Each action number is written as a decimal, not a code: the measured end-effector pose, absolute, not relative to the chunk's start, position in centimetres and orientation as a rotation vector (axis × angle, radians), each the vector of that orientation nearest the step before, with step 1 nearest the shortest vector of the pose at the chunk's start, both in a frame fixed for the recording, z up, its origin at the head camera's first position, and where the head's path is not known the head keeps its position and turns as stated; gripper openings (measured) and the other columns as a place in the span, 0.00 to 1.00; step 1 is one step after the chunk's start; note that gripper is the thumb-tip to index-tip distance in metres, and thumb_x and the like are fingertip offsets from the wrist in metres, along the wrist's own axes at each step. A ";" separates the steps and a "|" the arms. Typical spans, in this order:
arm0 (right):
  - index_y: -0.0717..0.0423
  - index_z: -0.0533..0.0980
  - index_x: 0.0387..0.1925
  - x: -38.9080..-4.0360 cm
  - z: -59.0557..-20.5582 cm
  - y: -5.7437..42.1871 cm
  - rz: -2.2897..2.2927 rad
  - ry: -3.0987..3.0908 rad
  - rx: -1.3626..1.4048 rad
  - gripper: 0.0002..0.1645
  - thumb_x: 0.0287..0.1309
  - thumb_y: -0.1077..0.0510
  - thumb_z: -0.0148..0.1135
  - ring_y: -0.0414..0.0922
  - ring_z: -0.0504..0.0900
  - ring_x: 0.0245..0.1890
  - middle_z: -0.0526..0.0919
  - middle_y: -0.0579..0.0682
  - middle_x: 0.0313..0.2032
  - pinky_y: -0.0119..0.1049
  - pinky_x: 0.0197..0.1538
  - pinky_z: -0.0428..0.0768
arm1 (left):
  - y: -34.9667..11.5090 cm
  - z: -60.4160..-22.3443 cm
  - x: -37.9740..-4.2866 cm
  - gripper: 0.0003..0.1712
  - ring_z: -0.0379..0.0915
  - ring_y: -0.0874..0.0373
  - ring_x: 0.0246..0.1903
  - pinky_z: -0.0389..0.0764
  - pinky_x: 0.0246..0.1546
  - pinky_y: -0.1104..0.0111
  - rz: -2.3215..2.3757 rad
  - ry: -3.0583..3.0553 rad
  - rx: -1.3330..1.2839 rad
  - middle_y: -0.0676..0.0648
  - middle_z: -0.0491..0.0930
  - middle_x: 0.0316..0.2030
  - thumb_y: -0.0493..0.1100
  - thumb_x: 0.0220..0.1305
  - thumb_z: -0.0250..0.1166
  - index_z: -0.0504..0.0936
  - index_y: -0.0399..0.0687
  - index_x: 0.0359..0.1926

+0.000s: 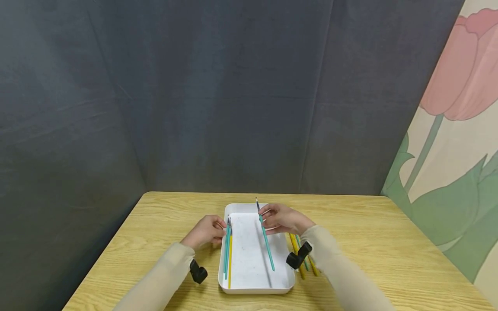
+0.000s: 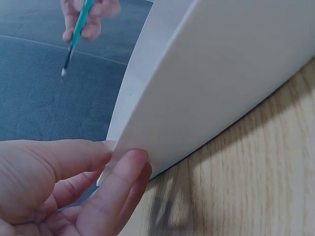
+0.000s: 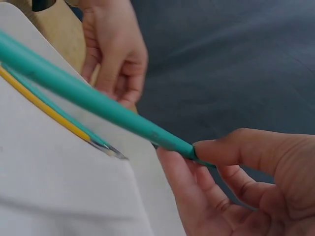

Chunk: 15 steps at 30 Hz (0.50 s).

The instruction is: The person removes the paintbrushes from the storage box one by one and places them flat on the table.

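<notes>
Head view: R hand (image 1: 285, 218) pinches a green paintbrush (image 1: 267, 246) btwn thumb & fingers, tilted above tray (image 1: 247, 259), R half. L hand (image 1: 206, 231) has narrow pinch on tray's L rim. Yellow brush (image 1: 230, 263) + green brushes (image 1: 225, 255) lie inside tray, along L wall. Loose brushes (image 1: 301, 271), yellow & green, on table (image 1: 175, 209) just R of tray, partly hidden by R sleeve (image 1: 338, 259).

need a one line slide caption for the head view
Right hand holds a teal paintbrush above a white tray gripped by the left hand.
</notes>
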State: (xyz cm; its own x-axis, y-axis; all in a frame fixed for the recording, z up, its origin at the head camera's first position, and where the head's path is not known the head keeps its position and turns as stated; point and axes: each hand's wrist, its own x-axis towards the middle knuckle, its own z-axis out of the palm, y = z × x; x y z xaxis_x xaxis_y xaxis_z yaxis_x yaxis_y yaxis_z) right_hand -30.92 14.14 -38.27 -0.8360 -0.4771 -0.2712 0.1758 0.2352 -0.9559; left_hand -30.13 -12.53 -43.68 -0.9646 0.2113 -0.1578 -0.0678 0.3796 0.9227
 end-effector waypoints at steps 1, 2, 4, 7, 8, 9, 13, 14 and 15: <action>0.67 0.65 0.55 -30.9 -38.1 14.8 -1.653 1.989 -0.288 0.24 0.57 0.71 0.58 0.42 0.80 0.34 0.71 0.51 0.39 0.40 0.45 0.85 | -12.5 -43.6 -30.1 0.09 0.74 0.56 0.25 0.82 0.26 0.66 1.616 2.392 0.127 0.42 0.74 0.30 0.27 0.60 0.63 0.76 0.31 0.42; 0.66 0.65 0.55 -30.8 -37.9 15.4 -1.658 1.986 -0.300 0.23 0.58 0.70 0.58 0.42 0.79 0.35 0.71 0.51 0.39 0.40 0.45 0.85 | -12.5 -43.6 -30.1 0.09 0.74 0.56 0.25 0.82 0.26 0.66 1.613 2.393 0.126 0.43 0.74 0.30 0.27 0.60 0.63 0.76 0.31 0.42; 0.66 0.65 0.55 -30.8 -37.5 16.7 -1.662 1.993 -0.316 0.24 0.58 0.69 0.58 0.42 0.79 0.35 0.71 0.52 0.40 0.40 0.45 0.84 | -12.5 -43.7 -30.1 0.09 0.74 0.56 0.25 0.82 0.26 0.66 1.610 2.395 0.125 0.43 0.74 0.30 0.28 0.60 0.63 0.76 0.31 0.42; 0.66 0.64 0.56 -30.8 -37.1 18.6 -1.654 2.010 -0.322 0.25 0.58 0.69 0.59 0.43 0.78 0.35 0.70 0.52 0.41 0.40 0.45 0.84 | -12.5 -43.7 -30.2 0.09 0.74 0.56 0.26 0.83 0.27 0.66 1.608 2.393 0.123 0.42 0.74 0.31 0.28 0.60 0.63 0.76 0.31 0.43; 0.66 0.64 0.56 -30.9 -37.0 19.3 -1.651 2.018 -0.319 0.25 0.58 0.68 0.59 0.43 0.78 0.34 0.71 0.52 0.41 0.40 0.44 0.84 | -12.5 -43.7 -30.2 0.09 0.75 0.56 0.26 0.83 0.27 0.66 1.610 2.391 0.121 0.42 0.74 0.31 0.28 0.60 0.63 0.76 0.31 0.43; 0.66 0.64 0.56 -30.9 -36.9 19.9 -1.647 2.029 -0.314 0.25 0.58 0.68 0.59 0.43 0.78 0.34 0.71 0.52 0.41 0.39 0.44 0.84 | -12.5 -43.6 -30.2 0.09 0.75 0.56 0.26 0.83 0.27 0.66 1.613 2.387 0.120 0.42 0.74 0.31 0.28 0.60 0.63 0.76 0.31 0.43; 0.66 0.64 0.57 -30.9 -36.9 22.2 -1.630 2.071 -0.301 0.25 0.59 0.67 0.60 0.42 0.78 0.35 0.72 0.51 0.42 0.38 0.44 0.84 | -12.7 -43.5 -30.1 0.08 0.75 0.56 0.26 0.83 0.27 0.67 1.613 2.385 0.160 0.42 0.73 0.30 0.28 0.60 0.62 0.75 0.31 0.42; 0.66 0.64 0.57 -30.9 -37.0 22.7 -1.625 2.079 -0.302 0.25 0.60 0.66 0.59 0.42 0.78 0.36 0.72 0.52 0.43 0.37 0.44 0.84 | -12.7 -43.4 -30.0 0.08 0.75 0.56 0.26 0.83 0.27 0.68 1.616 2.381 0.161 0.42 0.73 0.30 0.27 0.61 0.62 0.75 0.31 0.41; 0.66 0.64 0.58 -30.9 -37.2 23.2 -1.620 2.088 -0.302 0.25 0.61 0.66 0.59 0.42 0.79 0.37 0.72 0.52 0.44 0.37 0.44 0.84 | -12.7 -43.4 -29.9 0.08 0.75 0.56 0.26 0.83 0.27 0.68 1.616 2.379 0.165 0.42 0.73 0.30 0.27 0.61 0.62 0.75 0.31 0.41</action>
